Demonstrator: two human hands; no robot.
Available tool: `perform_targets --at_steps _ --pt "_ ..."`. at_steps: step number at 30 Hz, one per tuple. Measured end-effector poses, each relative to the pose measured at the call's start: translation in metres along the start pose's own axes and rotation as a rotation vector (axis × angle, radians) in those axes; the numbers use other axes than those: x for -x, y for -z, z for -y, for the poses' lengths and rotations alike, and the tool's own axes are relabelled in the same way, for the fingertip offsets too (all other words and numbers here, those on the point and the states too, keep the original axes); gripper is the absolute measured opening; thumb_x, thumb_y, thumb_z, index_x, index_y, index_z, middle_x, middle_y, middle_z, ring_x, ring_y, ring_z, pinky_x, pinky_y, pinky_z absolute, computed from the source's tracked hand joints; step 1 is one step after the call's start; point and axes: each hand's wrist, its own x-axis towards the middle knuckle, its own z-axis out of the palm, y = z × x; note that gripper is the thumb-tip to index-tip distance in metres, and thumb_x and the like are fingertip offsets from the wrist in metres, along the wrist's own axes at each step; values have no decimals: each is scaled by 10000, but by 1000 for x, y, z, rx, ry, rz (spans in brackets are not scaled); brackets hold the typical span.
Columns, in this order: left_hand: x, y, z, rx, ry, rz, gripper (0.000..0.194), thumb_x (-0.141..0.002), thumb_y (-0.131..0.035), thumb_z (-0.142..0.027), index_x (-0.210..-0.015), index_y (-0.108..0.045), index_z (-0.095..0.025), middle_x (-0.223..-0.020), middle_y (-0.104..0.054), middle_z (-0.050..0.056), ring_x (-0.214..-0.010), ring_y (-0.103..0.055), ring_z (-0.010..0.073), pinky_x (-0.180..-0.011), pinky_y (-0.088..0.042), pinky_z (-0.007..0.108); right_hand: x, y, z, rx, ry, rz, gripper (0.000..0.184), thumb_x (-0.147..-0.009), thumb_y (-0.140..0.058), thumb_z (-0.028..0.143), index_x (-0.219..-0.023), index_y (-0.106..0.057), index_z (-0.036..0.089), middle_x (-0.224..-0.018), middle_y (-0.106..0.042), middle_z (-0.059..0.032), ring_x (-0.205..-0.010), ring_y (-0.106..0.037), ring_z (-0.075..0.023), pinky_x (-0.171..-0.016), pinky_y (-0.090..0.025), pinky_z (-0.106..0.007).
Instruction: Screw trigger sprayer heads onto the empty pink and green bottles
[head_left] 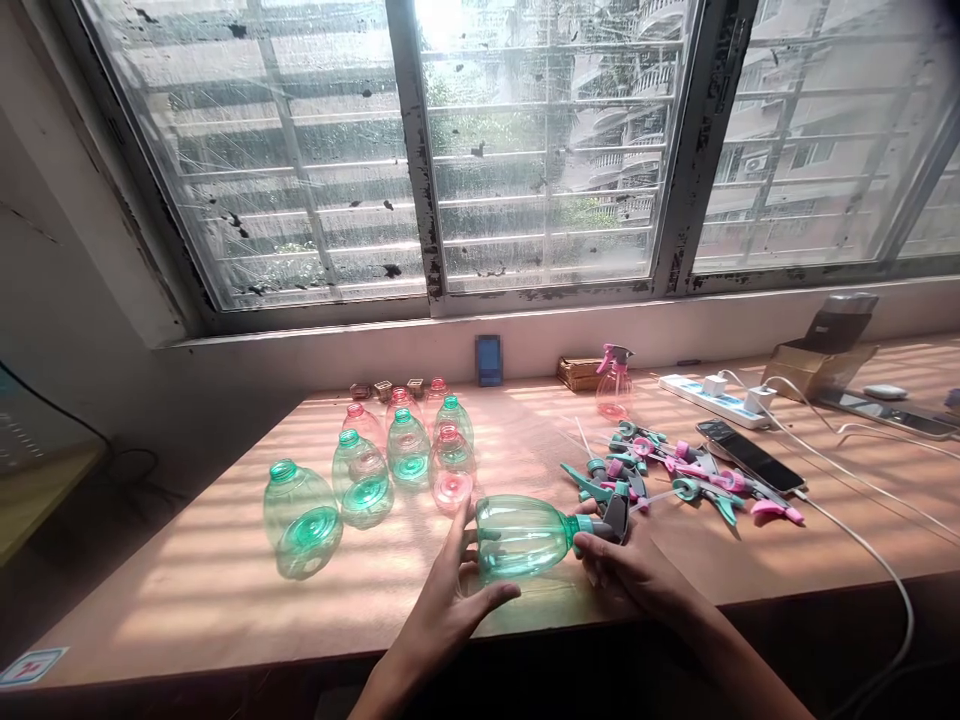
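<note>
A clear green spray bottle [521,538] lies on its side in the air over the table's front edge, its neck pointing right. My left hand [466,580] is wrapped around its base end, thumb below and fingers behind. At the neck, my right hand [622,565] grips the green collar of a spray head [616,515] with a grey body, which sits on the bottle's mouth. Whether the collar is fully screwed down cannot be made out. Just beyond my right hand lies a pile of loose pink, green and grey spray heads [694,470].
Several open green bottles [362,480] and red bottles [451,465] stand at left on the wooden table [202,590]. An assembled pink spray bottle [615,385] stands at the back. A phone [750,455], power strip [712,400] and white cables occupy the right.
</note>
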Motion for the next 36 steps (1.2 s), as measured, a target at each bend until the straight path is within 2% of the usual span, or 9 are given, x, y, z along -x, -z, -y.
perform_targets --at_steps 3,10,14,18,22,24,28,32,36 --pt "1 0 -4 21 22 16 1012 -819 -815 -433 -1609 -191 -329 -1577 -427 143 -1320 -542 345 -1080 -484 465 0 2 -2 14 0 15 400 -775 -851 442 -983 -611 199 -657 -664 15 -452 -513 -102 -468 -403 -246" --pt "-4 -1 2 -50 -76 25 906 -891 -749 -379 -1598 -182 -401 -1603 -378 114 -1168 -635 281 -1065 -501 483 0 3 -5 -37 -26 -21 434 -784 -855 413 -1042 -569 213 -648 -678 22 -444 -520 -103 -436 -387 -222" --pt "-3 1 6 -50 -31 -1 1072 -804 -840 -372 -1613 -137 -349 -1550 -435 156 -1202 -617 321 -1052 -508 495 0 3 -5 -26 -13 -5 417 -796 -848 398 -1049 -579 204 -662 -679 17 -458 -525 -101 -454 -407 -227" --pt "-1 0 2 -36 -9 -11 1015 -805 -838 -376 -1604 -213 -336 -1609 -358 157 -1252 -591 348 -1045 -518 484 1 4 -4 -11 -3 1 420 -792 -852 380 -1056 -579 202 -688 -692 6 -478 -547 -110 -478 -447 -243" --pt "-2 -1 1 -82 -64 -1 963 -841 -805 -361 -1596 -208 -389 -1649 -305 110 -1249 -602 330 -1072 -501 487 1 3 -3 -7 -17 -23 431 -800 -833 429 -1053 -563 208 -675 -685 8 -434 -516 -99 -399 -362 -210" --pt "-3 -1 2 -89 -93 26 960 -875 -772 -350 -1606 -152 -387 -1651 -312 105 -1327 -548 342 -1126 -448 503 0 3 -3 -8 -30 -26 442 -797 -832 444 -1052 -557 210 -668 -680 10 -426 -510 -97 -381 -333 -200" --pt "-1 0 -1 -61 -65 54 1073 -835 -815 -359 -1618 -81 -355 -1664 -293 111 -1469 -373 374 -1207 -319 549 -1 3 -4 -7 1 -3 432 -799 -840 416 -1050 -562 201 -685 -692 3 -453 -521 -97 -444 -404 -225" --pt "-1 -1 -4 74 -21 72 969 -867 -782 -374 -1611 -163 -351 -1658 -306 110 -1486 -350 373 -1200 -342 541 -1 3 -3 9 10 14 385 -795 -847 394 -992 -586 190 -646 -670 16 -457 -519 -96 -469 -415 -234" --pt "-4 0 3 89 -44 40 1059 -765 -876 -282 -1596 -224 -359 -1667 -278 110 -1501 -314 387 -1204 -333 546 -1 4 -5 -8 -2 -9 402 -801 -839 408 -1016 -573 197 -666 -682 8 -445 -520 -97 -440 -389 -228"
